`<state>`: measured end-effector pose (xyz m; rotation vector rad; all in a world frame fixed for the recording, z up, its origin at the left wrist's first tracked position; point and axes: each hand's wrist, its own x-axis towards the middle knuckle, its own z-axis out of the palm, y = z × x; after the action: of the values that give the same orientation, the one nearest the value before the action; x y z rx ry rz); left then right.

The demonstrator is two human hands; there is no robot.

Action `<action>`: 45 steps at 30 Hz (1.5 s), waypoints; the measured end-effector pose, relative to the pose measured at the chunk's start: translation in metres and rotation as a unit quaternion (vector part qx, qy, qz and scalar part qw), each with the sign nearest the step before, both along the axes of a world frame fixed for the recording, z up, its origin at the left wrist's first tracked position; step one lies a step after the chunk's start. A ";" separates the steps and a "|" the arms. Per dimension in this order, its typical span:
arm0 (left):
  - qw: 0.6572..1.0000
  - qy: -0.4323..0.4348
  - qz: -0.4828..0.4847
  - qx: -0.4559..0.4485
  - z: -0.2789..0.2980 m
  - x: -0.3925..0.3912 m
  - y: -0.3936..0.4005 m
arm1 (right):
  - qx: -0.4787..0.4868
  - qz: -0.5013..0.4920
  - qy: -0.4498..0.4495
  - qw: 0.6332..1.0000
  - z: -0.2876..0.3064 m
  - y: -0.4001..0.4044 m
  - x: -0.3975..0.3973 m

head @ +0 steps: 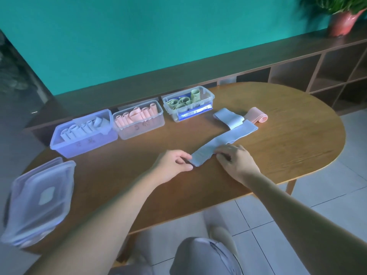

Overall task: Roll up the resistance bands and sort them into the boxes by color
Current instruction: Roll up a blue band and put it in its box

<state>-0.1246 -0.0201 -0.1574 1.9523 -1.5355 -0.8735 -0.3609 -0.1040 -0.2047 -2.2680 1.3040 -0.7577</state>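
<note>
A light blue band lies stretched flat on the wooden table. My left hand pinches its near end corner. My right hand grips the same end from the right side. A second blue band lies folded beyond it, and a pink band lies partly rolled at the far right. Three boxes stand in a row at the back: a blue-tinted box with blue rolls, a clear box with pink rolls, and a clear box with green rolls.
A stack of plastic lids lies on the table's near left edge. A low wooden shelf unit runs behind the table, with a potted plant on top. My knee shows below the table edge.
</note>
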 end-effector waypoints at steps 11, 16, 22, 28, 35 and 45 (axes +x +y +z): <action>0.990 -0.047 0.103 -0.085 -0.006 -0.025 0.015 | 0.006 0.001 0.064 0.998 0.004 0.041 0.031; 0.975 -0.065 0.181 -0.109 -0.005 0.008 0.029 | -0.011 -0.007 0.152 0.988 0.006 0.046 0.038; 0.959 -0.019 0.264 -0.100 -0.002 0.082 0.083 | -0.023 -0.010 0.226 0.974 0.012 0.049 0.056; 0.955 0.001 0.288 -0.068 -0.001 0.111 0.141 | -0.033 0.040 0.243 0.969 0.012 0.048 0.081; 0.964 0.041 0.263 -0.027 0.002 0.110 0.182 | -0.028 0.070 0.266 0.961 0.007 0.040 0.129; 0.954 0.054 0.279 -0.096 -0.019 0.092 0.185 | 0.005 0.055 0.120 0.991 0.013 0.012 0.173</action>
<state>-0.0331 0.1650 -0.1764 1.9972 -0.8872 -0.5513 -0.1877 -0.0918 -0.1919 -2.4595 1.2668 -0.4490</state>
